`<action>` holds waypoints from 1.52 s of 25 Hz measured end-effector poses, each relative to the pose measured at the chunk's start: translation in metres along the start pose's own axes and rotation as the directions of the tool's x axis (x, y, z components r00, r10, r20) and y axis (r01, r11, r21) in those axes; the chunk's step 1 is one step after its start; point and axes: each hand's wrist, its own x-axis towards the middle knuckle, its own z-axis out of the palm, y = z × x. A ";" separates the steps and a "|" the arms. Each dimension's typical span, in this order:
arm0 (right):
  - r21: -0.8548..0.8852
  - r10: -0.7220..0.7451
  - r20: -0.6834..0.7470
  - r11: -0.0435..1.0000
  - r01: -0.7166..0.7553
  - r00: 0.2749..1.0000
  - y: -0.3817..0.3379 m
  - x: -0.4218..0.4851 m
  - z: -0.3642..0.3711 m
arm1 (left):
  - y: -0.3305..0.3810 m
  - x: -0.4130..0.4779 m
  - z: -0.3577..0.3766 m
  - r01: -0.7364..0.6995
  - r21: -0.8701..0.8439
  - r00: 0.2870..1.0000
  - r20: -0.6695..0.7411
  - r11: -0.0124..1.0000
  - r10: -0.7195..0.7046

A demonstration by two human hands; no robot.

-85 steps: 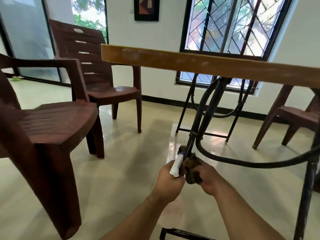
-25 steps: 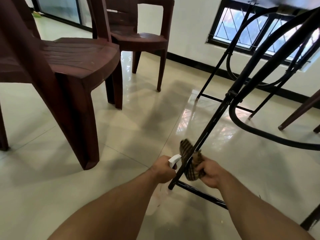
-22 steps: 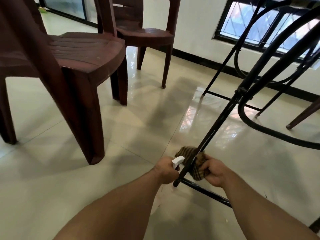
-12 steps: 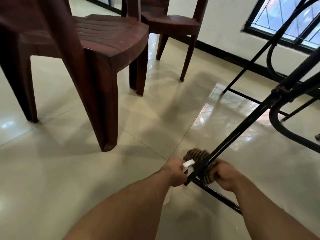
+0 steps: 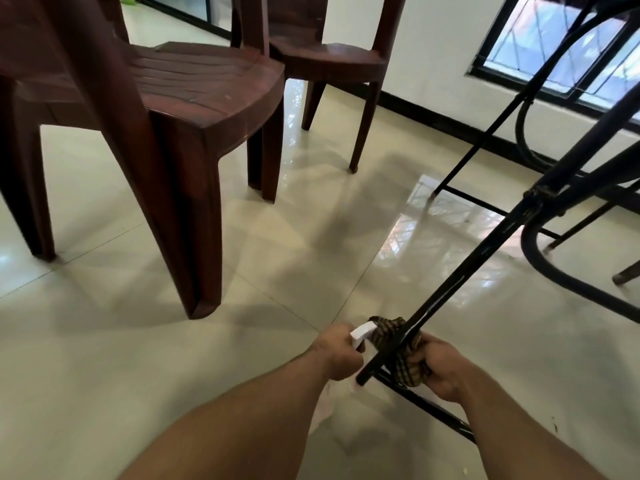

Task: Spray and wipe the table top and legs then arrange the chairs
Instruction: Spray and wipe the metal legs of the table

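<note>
A black metal table leg (image 5: 460,282) slants down from the upper right to the floor near my hands. My right hand (image 5: 438,367) grips a brown checked cloth (image 5: 398,344) wrapped around the foot of that leg. My left hand (image 5: 337,355) is closed on a spray bottle whose white head (image 5: 362,332) pokes out above my fingers; the bottle body is hidden under the hand. The table top is out of view, apart from a dark edge at the top right.
Two dark brown plastic chairs stand to the left, the near chair (image 5: 166,109) close to my left arm and the far chair (image 5: 332,60) behind it. A black floor bar (image 5: 426,407) runs right from the leg's foot. A curved black brace (image 5: 540,268) and a window (image 5: 561,53) are on the right.
The cloth and my right hand have slid down the leg from mid-height to its foot. The view has dropped and tilted toward the floor. My left hand keeps the bottle beside the leg.
</note>
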 end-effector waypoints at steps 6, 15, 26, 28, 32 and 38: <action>0.205 -0.435 -0.384 0.820 0.534 0.815 -0.079 -0.045 -0.026 | 0.069 0.002 -0.013 -0.337 -0.151 0.917 -0.275 0.929 0.288; -0.860 -0.943 -0.255 0.323 0.396 0.215 -0.121 -0.096 -0.013 | 0.147 -0.020 -0.009 -0.550 -0.314 0.816 -0.399 0.774 0.418; -0.992 -0.992 -0.123 0.123 0.002 0.015 -0.140 -0.091 0.006 | 0.128 -0.023 -0.019 -0.506 -0.324 0.842 -0.388 0.800 0.376; -0.990 -0.995 -0.105 0.105 0.091 0.006 -0.142 -0.094 0.005 | 0.123 -0.023 -0.025 -0.498 -0.320 0.847 -0.377 0.806 0.373; -0.986 -0.930 -0.134 0.160 -0.047 -0.343 -0.192 -0.140 0.000 | 0.116 -0.018 -0.028 -0.472 -0.345 0.861 -0.376 0.811 0.341; -0.993 -0.990 -0.042 0.026 -0.113 0.135 -0.124 -0.080 0.015 | 0.118 -0.020 -0.023 -0.505 -0.312 0.838 -0.402 0.804 0.370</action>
